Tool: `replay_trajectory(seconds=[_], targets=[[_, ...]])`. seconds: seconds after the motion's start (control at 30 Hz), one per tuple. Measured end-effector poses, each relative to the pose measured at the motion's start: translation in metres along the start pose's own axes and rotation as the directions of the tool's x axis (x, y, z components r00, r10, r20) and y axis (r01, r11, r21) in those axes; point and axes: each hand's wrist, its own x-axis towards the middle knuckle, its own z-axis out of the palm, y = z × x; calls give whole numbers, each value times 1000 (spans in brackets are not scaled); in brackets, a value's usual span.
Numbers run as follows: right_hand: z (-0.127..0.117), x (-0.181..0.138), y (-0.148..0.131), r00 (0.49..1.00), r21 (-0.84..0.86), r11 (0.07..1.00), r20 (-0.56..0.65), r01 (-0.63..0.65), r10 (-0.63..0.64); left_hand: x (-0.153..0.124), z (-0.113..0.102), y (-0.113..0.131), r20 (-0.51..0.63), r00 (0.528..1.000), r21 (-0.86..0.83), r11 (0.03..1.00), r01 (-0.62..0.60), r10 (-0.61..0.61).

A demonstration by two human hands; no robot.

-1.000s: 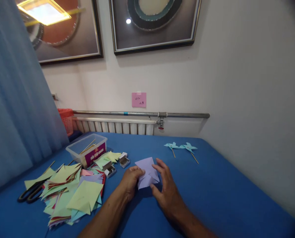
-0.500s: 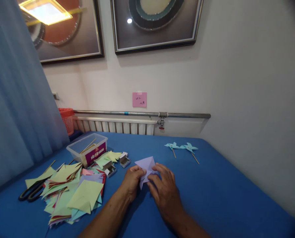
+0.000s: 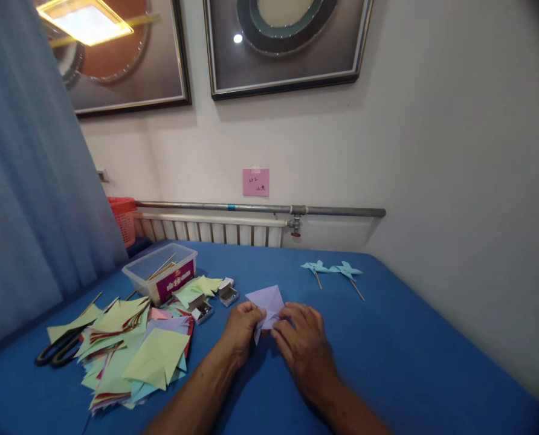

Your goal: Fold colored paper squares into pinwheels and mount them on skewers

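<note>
A purple sheet of paper [image 3: 268, 299] with cut flaps is held up between my two hands over the blue table [image 3: 414, 362]. My left hand [image 3: 241, 331] pinches its left side, thumb on the front. On the right edge, my right hand [image 3: 302, 338] has thumb and fingertips closed on a corner of the paper. The lower part of the sheet is partly covered by my fingers. Two light blue paper pinwheels on sticks, one pinwheel [image 3: 315, 267] beside another pinwheel [image 3: 345, 271], lie at the far right.
On the left lies a pile of coloured paper sheets [image 3: 156, 359] with black-handled scissors [image 3: 60, 349]. Behind are a clear plastic box [image 3: 145, 270] holding sticks and two small open boxes, a nearer box [image 3: 201, 309] and a farther box [image 3: 228, 293]. A radiator [image 3: 215, 229] runs along the wall.
My right fingers have shifted slightly on the purple paper, and its right flap has moved and now shows less. My left hand keeps its hold almost unmoved.
</note>
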Motion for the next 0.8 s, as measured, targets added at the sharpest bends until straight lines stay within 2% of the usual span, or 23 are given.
replay_trajectory(seconds=[0.2, 0.43, 0.8], targets=[[8, -2, 5, 988, 39, 989, -59, -143, 145, -2, 7, -1, 4, 1000, 0, 1000, 0, 0], [20, -4, 8, 920, 241, 893, -7, -380, 393, -4, 10, -4, 47, 999, -42, 999, 2, 0], [19, 4, 4, 829, 297, 778, 115, -554, 547, -2, 8, -8, 41, 999, -39, 999, 31, -29]])
